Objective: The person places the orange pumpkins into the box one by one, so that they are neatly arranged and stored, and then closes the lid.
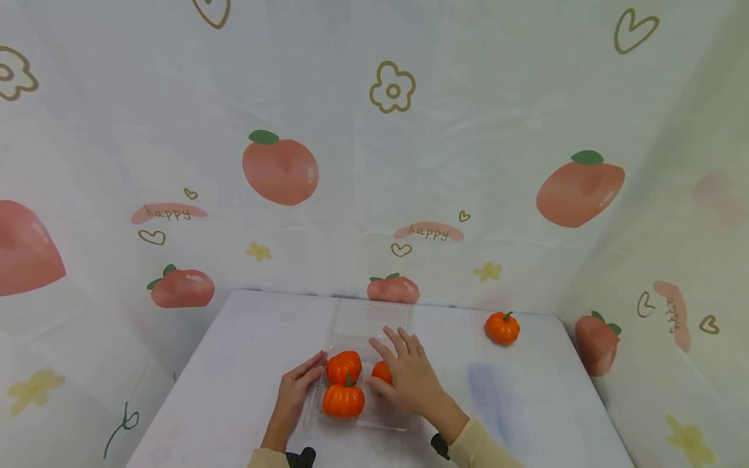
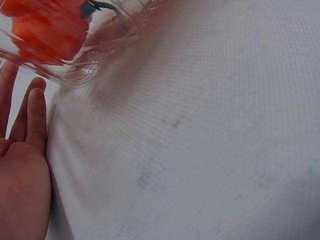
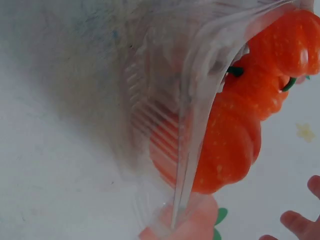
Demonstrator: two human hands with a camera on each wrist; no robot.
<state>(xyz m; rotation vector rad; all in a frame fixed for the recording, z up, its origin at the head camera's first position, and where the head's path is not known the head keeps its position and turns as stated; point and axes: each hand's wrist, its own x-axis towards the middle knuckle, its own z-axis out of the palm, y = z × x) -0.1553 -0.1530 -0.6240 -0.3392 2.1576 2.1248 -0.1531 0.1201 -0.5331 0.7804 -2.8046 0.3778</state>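
Clamshell [image 1: 383,416] in the head view, clear plastic, with a back-left pumpkin [image 1: 344,367] and a front-left pumpkin [image 1: 343,402] inside. What are the hands up to?

Right hand [image 1: 407,380] is spread wide over a third pumpkin [image 1: 381,373], also in the base, and doesn't look like it's gripping it. Left hand [image 1: 292,393] has fairly straight fingers along the left wall. Lid [image 1: 371,320] is folded back on the far side, and a fourth pumpkin [image 1: 502,329] sits on the white table [image 1: 526,403], off to the right.

Left wrist view any help?

Kinda. Fingers extended right by the plastic, holding nothing; can't tell if they actually touch. I'd brace that wall lightly, since thin plastic probably flexes.

And right wrist?

Three pumpkins past the near wall, fingertips splayed and clear of them. My take: settle the third pumpkin with a gentle nudge, don't squash it, stem away from the rim.
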